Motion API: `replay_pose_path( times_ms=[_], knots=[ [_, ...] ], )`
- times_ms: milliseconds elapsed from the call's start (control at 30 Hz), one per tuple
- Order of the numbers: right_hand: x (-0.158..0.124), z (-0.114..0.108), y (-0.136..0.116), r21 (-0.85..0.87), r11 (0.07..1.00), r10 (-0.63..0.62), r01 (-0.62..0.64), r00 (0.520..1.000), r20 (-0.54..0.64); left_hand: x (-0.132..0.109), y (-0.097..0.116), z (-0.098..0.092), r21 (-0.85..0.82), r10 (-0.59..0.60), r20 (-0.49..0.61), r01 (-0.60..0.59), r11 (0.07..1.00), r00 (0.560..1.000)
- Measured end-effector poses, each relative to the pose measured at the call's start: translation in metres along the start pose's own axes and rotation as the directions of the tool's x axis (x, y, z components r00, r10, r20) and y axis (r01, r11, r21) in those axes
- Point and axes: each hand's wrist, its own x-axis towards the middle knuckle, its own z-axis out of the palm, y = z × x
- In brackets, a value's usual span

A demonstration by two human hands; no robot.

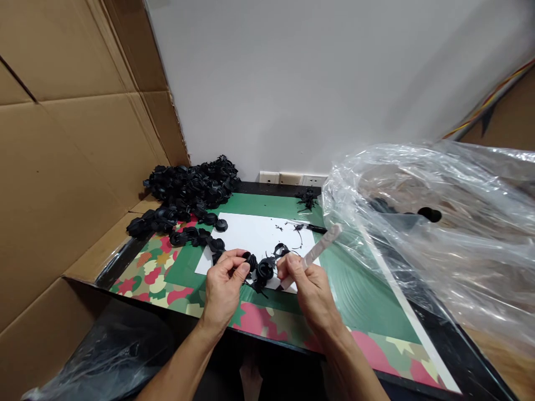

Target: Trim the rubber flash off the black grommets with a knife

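Seemingly a workshop corner — heaped black parts point(188, 186), cardboard point(62, 156) and clear plastic point(418, 167) crowd the table point(463, 356).

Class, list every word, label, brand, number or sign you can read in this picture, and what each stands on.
None can be read.
The cardboard, white sheet and patterned mat show no legible lettering.
Any fine marks on the wall sockets or pale stick are too small to read.
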Motion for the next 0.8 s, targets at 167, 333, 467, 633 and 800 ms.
replay_pose_path(
  times_ms=[167, 333, 467, 633, 800],
  knots=[
    [0.004, 0.009, 0.002, -0.105, 0.99, -0.093, 0.093, 0.996, 0.005, 0.0, 0.004, 0.002, 0.002, 0.002, 0.011, -0.002, 1.0, 1.0],
    [0.003, 0.018, 0.004, -0.222, 0.953, -0.205, 0.208, 0.978, 0.039, -0.001, 0.004, 0.003, -0.025, -0.017, 0.011, 0.017, 1.0, 1.0],
    [-0.001, 0.022, 0.007, -0.214, 0.962, -0.173, 0.172, 0.985, 0.013, -0.003, 0.001, 0.003, -0.078, -0.042, -0.035, 0.039, 0.996, 0.998],
    [-0.003, 0.021, 0.004, -0.09, 0.986, -0.142, 0.139, 0.989, -0.036, -0.001, 0.003, 0.004, -0.036, -0.017, -0.032, 0.016, 0.999, 0.999],
    [-0.004, 0.008, 0.0, 0.049, 0.985, -0.156, 0.165, 0.975, -0.161, 0.0, 0.005, 0.003, 0.011, 0.003, -0.054, -0.002, 1.0, 0.999]
  ],
)
